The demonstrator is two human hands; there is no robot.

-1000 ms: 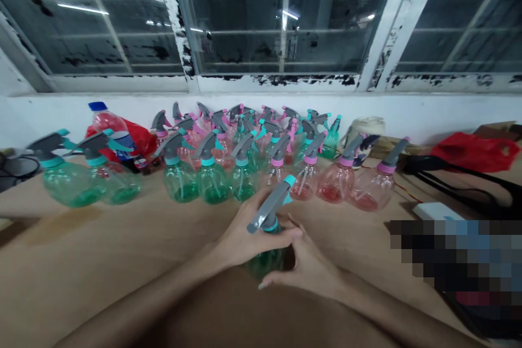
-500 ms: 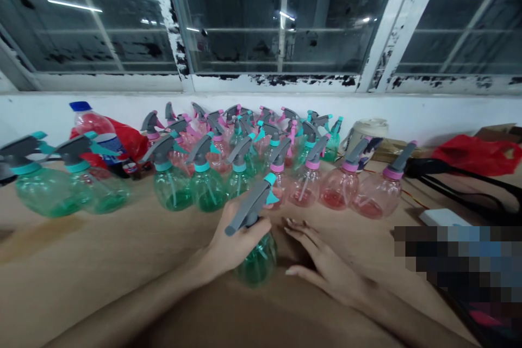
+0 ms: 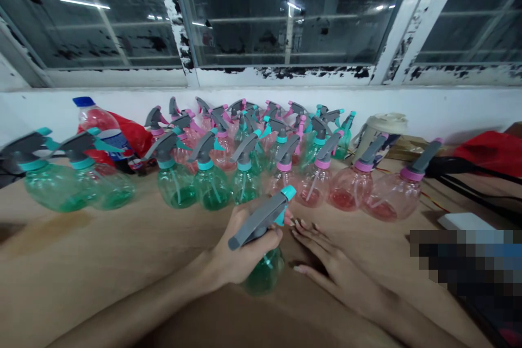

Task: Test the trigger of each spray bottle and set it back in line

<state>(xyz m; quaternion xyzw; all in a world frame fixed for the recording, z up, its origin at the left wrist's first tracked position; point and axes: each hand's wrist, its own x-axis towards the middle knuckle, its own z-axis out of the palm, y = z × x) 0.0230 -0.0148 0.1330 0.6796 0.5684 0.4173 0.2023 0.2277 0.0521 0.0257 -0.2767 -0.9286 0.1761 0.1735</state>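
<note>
My left hand (image 3: 238,250) is wrapped round the neck of a green spray bottle (image 3: 264,271) with a grey trigger head and teal nozzle (image 3: 261,218), which stands on the brown table (image 3: 101,261). Just right of the bottle, my right hand (image 3: 326,266) lies on the table with its fingers stretched out flat and holds nothing. Beyond my hands stand rows of more spray bottles, green ones (image 3: 210,185) to the left and pink ones (image 3: 346,187) to the right.
Two green spray bottles (image 3: 61,187) stand apart at the far left. A soft-drink bottle (image 3: 101,130) and a red bag (image 3: 132,138) lie behind them. A cream tape roll (image 3: 381,125), black cables (image 3: 468,174), a white box (image 3: 465,221) and another red bag (image 3: 491,152) are at right.
My right hand has let go of the green bottle and now lies flat beside it. My left hand keeps its hold and has shifted the bottle slightly left.
</note>
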